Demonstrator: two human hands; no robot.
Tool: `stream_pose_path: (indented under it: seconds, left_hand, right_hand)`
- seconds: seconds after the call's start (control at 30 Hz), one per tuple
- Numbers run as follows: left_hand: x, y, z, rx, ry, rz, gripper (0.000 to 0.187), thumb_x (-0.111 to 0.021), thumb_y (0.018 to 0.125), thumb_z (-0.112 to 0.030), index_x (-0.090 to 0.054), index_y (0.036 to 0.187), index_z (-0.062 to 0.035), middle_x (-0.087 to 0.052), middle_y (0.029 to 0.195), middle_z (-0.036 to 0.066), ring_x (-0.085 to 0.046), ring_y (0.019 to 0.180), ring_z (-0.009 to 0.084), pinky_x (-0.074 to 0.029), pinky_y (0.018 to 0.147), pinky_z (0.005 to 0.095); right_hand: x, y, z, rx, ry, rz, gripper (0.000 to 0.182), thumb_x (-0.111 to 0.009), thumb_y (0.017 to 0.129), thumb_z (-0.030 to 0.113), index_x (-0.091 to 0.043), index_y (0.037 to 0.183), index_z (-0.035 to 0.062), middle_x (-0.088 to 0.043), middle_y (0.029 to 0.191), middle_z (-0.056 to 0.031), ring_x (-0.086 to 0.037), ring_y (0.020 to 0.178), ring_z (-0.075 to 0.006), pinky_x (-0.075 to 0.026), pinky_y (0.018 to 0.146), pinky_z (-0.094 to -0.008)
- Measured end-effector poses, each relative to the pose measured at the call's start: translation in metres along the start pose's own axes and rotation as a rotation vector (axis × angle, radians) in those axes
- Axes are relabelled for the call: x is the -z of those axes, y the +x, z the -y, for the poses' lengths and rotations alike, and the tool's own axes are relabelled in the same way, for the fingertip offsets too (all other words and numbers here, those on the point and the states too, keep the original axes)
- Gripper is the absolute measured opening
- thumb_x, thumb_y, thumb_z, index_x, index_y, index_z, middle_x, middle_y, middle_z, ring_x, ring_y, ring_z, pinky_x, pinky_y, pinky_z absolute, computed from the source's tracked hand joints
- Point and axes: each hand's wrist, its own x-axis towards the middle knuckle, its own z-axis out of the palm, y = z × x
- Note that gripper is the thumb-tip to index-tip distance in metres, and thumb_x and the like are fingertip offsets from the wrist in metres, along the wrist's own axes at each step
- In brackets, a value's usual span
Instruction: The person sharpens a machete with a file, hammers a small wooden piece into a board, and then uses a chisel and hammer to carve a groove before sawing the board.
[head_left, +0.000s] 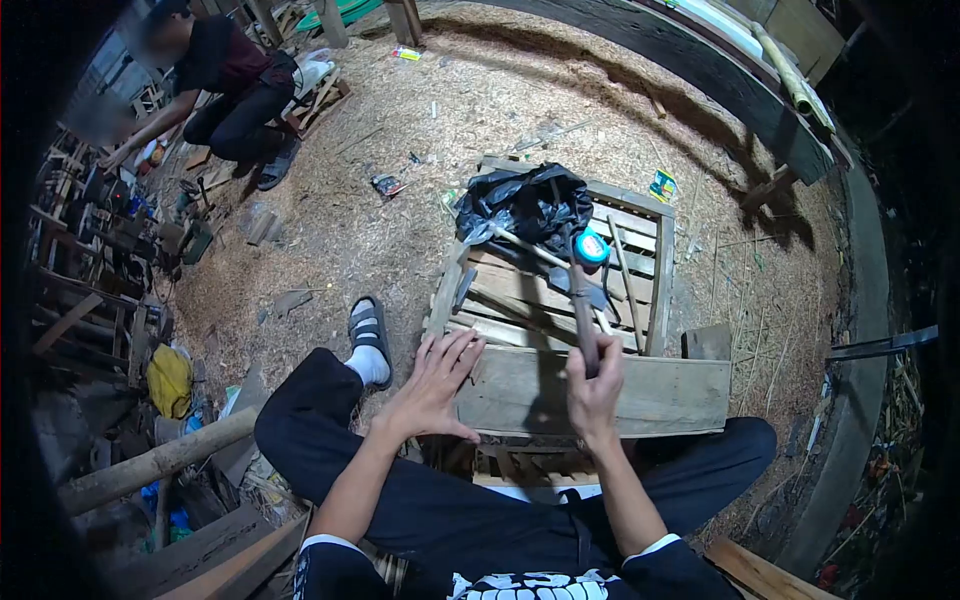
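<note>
My right hand (594, 392) is closed round the dark handle of what looks like a hammer (583, 318), raised over a weathered wooden board (645, 392) across my lap. Its far end blends with dark pieces behind it. My left hand (432, 385) lies flat on the board's left end, fingers spread and thumb out to the side. Just beyond the board is a slatted wooden crate (666, 272). On its slats are a black plastic bag (525, 205), a blue round tape measure (592, 248) and thin sticks (626, 265).
At the upper left another person (235, 90) crouches beside piled tools and scrap. Wood shavings (400, 130) cover the ground. A heavy dark beam (690, 50) crosses the top right. A pole (160, 460) and loose planks lie at lower left, near a yellow bag (170, 382).
</note>
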Motion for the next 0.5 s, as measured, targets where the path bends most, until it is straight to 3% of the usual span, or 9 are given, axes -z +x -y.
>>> stream_pose_path:
  seconds: [0.13, 0.2, 0.33, 0.4, 0.5]
  left_hand:
    - [0.002, 0.002, -0.013, -0.008, 0.128, 0.012, 0.150, -0.086, 0.050, -0.074, -0.018, 0.169, -0.0142, -0.025, 0.165, 0.024, -0.022, 0.156, 0.0431, -0.009, 0.127, 0.0670]
    - [0.001, 0.006, -0.016, 0.008, 0.166, 0.064, 0.146, -0.092, 0.051, -0.063, -0.019, 0.170, -0.0184, -0.029, 0.161, 0.025, -0.024, 0.154, 0.0454, -0.010, 0.128, 0.0653]
    - [-0.004, 0.011, -0.007, -0.062, 0.147, 0.024, 0.141, -0.095, 0.049, -0.058, -0.027, 0.166, -0.0187, -0.031, 0.157, 0.025, -0.029, 0.150, 0.0482, -0.018, 0.125, 0.0657]
    - [-0.008, 0.013, 0.004, -0.165, -0.015, -0.071, 0.130, -0.096, 0.050, -0.054, -0.036, 0.159, -0.0179, -0.031, 0.156, 0.026, -0.030, 0.148, 0.0501, -0.026, 0.122, 0.0649]
    - [-0.013, 0.015, 0.007, -0.201, -0.158, -0.127, 0.117, -0.097, 0.053, -0.053, -0.042, 0.150, -0.0168, -0.032, 0.156, 0.027, -0.032, 0.145, 0.0521, -0.031, 0.119, 0.0650]
  right_hand:
    - [-0.015, -0.022, -0.011, -0.067, 0.103, 0.101, 0.030, -0.071, 0.095, 0.025, -0.056, 0.104, 0.0004, -0.059, 0.083, -0.0169, -0.059, 0.074, -0.0307, -0.049, 0.071, -0.0453]
    - [-0.014, -0.025, -0.013, 0.067, 0.042, 0.068, 0.023, -0.069, 0.100, 0.019, -0.053, 0.106, 0.0021, -0.057, 0.079, -0.0045, -0.056, 0.064, -0.0126, -0.047, 0.060, -0.0315]
    - [-0.007, -0.031, -0.024, 0.040, 0.064, 0.052, 0.024, -0.070, 0.100, 0.019, -0.053, 0.104, 0.0025, -0.057, 0.077, -0.0041, -0.059, 0.067, -0.0112, -0.048, 0.062, -0.0296]
    - [0.002, -0.033, -0.021, 0.034, 0.060, 0.049, 0.024, -0.069, 0.100, 0.019, -0.052, 0.104, 0.0025, -0.057, 0.077, -0.0038, -0.059, 0.067, -0.0111, -0.048, 0.062, -0.0294]
    - [0.010, -0.039, -0.025, 0.035, 0.071, 0.035, 0.024, -0.069, 0.100, 0.018, -0.052, 0.104, 0.0026, -0.056, 0.079, -0.0028, -0.057, 0.067, -0.0105, -0.047, 0.062, -0.0288]
